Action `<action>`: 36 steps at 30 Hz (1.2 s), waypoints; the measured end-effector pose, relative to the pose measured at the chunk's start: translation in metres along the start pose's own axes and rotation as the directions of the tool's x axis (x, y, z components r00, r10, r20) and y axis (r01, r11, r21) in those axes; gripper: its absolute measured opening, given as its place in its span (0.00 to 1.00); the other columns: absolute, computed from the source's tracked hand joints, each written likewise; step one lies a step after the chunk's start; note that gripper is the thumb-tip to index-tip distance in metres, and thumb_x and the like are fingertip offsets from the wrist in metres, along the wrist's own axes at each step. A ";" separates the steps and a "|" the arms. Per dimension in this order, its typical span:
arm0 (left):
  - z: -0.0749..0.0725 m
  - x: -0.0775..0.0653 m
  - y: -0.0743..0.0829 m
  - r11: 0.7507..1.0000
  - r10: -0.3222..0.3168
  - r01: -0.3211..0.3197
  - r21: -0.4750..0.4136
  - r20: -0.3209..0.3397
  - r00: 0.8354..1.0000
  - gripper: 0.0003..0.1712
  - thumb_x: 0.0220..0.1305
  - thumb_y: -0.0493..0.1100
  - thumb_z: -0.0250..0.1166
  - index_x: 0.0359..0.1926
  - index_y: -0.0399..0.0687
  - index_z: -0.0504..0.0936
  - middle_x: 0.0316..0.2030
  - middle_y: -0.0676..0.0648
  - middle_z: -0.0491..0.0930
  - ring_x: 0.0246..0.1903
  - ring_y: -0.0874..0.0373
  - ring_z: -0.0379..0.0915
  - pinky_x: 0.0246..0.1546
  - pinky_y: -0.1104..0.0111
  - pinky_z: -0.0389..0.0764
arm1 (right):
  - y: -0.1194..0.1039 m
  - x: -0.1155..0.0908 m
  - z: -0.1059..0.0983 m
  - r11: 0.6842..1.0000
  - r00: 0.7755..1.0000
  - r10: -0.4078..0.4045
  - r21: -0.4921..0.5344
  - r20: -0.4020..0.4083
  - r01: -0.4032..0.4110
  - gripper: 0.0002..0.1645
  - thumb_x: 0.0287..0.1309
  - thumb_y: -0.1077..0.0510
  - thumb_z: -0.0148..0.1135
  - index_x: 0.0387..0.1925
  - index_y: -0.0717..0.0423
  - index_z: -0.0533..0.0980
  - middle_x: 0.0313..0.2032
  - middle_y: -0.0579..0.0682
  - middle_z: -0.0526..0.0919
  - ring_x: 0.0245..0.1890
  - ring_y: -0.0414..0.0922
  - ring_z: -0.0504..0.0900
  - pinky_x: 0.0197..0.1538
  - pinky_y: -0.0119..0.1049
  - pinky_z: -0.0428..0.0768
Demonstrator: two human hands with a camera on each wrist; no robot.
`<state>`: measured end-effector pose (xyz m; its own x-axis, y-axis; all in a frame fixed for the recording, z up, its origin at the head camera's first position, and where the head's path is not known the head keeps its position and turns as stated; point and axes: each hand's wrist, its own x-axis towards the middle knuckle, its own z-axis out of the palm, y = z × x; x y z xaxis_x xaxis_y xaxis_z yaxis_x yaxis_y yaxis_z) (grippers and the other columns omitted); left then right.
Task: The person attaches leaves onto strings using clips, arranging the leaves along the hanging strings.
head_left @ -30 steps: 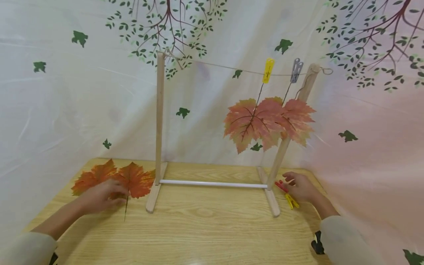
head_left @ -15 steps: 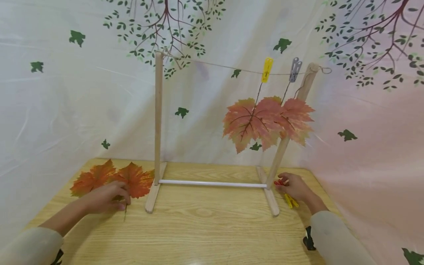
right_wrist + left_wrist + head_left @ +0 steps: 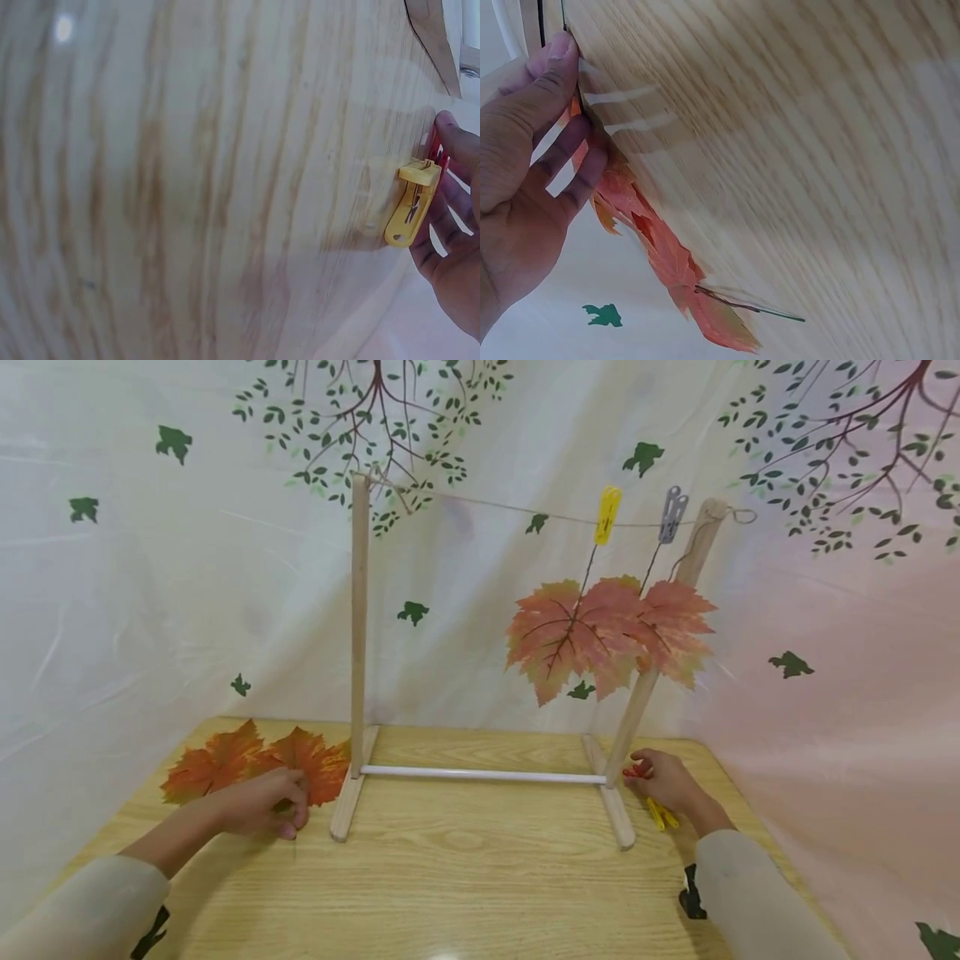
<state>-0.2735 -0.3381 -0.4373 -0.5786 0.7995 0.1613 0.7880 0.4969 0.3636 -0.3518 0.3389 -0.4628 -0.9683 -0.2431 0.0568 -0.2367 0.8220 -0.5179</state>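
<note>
At the table's left side, my left hand [image 3: 264,802] is over an orange-red artificial leaf [image 3: 324,770]. In the left wrist view, thumb and forefinger pinch its thin dark stem [image 3: 563,15]. A second leaf [image 3: 217,762] lies beside it, its stem [image 3: 750,306] resting along the wood. On the right, the fingers of my right hand [image 3: 671,783] hold a red clothespin [image 3: 636,772], partly hidden by them. A yellow clothespin [image 3: 412,206] lies on the table right by that hand.
Between the hands stands a wooden frame [image 3: 360,627] with a white crossbar [image 3: 480,774] and a string [image 3: 495,507]. From the string hang two leaves [image 3: 562,631], held by a yellow clothespin [image 3: 607,517] and a grey clothespin [image 3: 672,517]. Behind is a printed curtain [image 3: 225,552].
My left hand has slid a little right and now pinches the leaf's stem. My right fingers have closed round the red clothespin, which lay beside them earlier.
</note>
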 end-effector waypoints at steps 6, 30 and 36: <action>0.004 0.005 0.001 1.000 0.008 -0.007 0.016 -0.007 1.000 0.12 0.57 0.42 0.77 0.27 0.64 0.81 0.33 0.60 0.71 0.33 0.64 0.62 0.36 0.69 0.63 | -0.002 -0.001 0.000 1.000 1.000 0.013 0.007 0.001 -0.013 0.32 0.65 0.56 0.70 0.60 0.76 0.72 0.43 0.62 0.83 0.41 0.54 0.82 0.46 0.51 0.83; 0.001 0.019 -0.004 0.993 0.116 -0.115 -0.039 0.021 0.993 0.19 0.55 0.24 0.71 0.27 0.54 0.78 0.29 0.53 0.70 0.29 0.66 0.61 0.31 0.71 0.70 | -0.002 -0.001 -0.001 0.999 0.999 0.037 -0.001 0.007 -0.037 0.32 0.65 0.55 0.70 0.58 0.77 0.73 0.46 0.67 0.82 0.44 0.60 0.82 0.51 0.57 0.82; 0.002 0.018 -0.002 0.987 0.156 -0.155 -0.052 0.014 0.988 0.20 0.62 0.23 0.66 0.26 0.53 0.76 0.29 0.53 0.68 0.29 0.64 0.61 0.33 0.71 0.67 | -0.001 0.000 -0.001 0.999 0.999 0.054 0.004 0.010 -0.054 0.29 0.66 0.55 0.68 0.57 0.76 0.74 0.46 0.65 0.83 0.45 0.59 0.82 0.52 0.57 0.81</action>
<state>-0.2851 -0.3244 -0.4373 -0.4458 0.8719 0.2027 0.8561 0.3491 0.3811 -0.3515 0.3384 -0.4617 -0.9789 -0.2035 0.0206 -0.1840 0.8319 -0.5236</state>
